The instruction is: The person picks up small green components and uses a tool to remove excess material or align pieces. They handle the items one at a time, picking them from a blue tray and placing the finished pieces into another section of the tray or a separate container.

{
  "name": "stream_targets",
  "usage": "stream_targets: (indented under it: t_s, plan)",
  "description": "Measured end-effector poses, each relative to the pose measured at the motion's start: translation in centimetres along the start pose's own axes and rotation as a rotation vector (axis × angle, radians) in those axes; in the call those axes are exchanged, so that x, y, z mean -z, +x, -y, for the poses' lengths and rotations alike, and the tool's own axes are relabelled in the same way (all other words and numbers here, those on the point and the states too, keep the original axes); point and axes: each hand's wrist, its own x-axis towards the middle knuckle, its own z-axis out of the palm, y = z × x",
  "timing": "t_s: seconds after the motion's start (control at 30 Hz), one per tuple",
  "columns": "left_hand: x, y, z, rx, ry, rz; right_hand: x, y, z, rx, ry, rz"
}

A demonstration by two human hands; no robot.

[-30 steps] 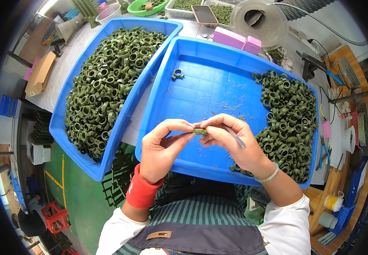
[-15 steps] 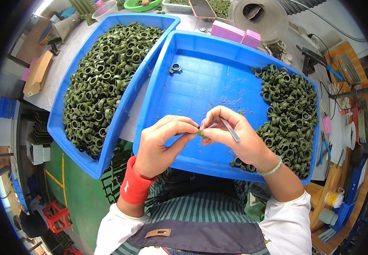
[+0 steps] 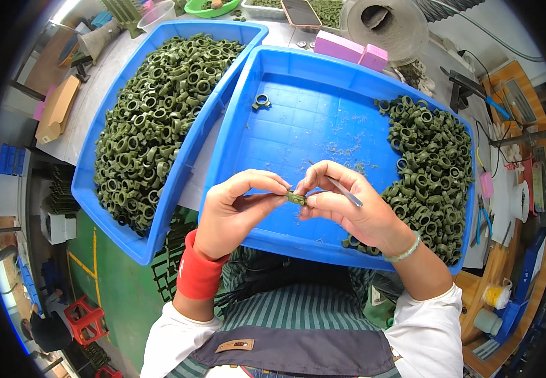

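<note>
Beneath and beyond the fingers, one blue tray [image 3: 285, 138] is seen; to their left, a second blue tray [image 3: 173, 189] is set just beside it. The second is filled by a large heap of green rings [image 3: 159, 113]; in the first, to the right of the fingers, a smaller heap [image 3: 427, 170] is gathered. Above the first tray, the left hand [image 3: 232, 211] and right hand [image 3: 367, 220] are brought fingertip to fingertip. A slim metal tool [image 3: 348, 194] is held slantwise among the right fingers. Between both sets of fingertips lies the green part [image 3: 296, 198], its left end pinched by left thumb and forefinger, its right end by right thumb and forefinger. Counted: trays, two; heaps, two, their rings too densely piled to be numbered; hands, two; tool, one; pinched part, one; loose ring [image 3: 261, 101], beyond the left fingertips, one.
</note>
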Motion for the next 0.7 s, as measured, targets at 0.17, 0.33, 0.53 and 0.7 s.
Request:
stream_targets:
  t_s: [0.17, 0.33, 0.53, 0.7]
  plan:
    - [0.16, 0.14, 0.19, 0.067, -0.089, -0.015, -0.16, 0.04, -0.24, 0.026, -0.04, -0.008]
    - [0.03, -0.06, 0.3, 0.097, -0.106, -0.05, -0.57, -0.04, -0.64, 0.105, -0.238, -0.04]
    - [0.11, -0.12, 0.37, 0.124, -0.141, -0.056, -0.66, 0.01, -0.53, 0.149, -0.253, -0.064]
    - [0.49, -0.08, 0.42, 0.151, -0.175, -0.038, -0.21, 0.08, -0.29, 0.096, -0.198, -0.014]
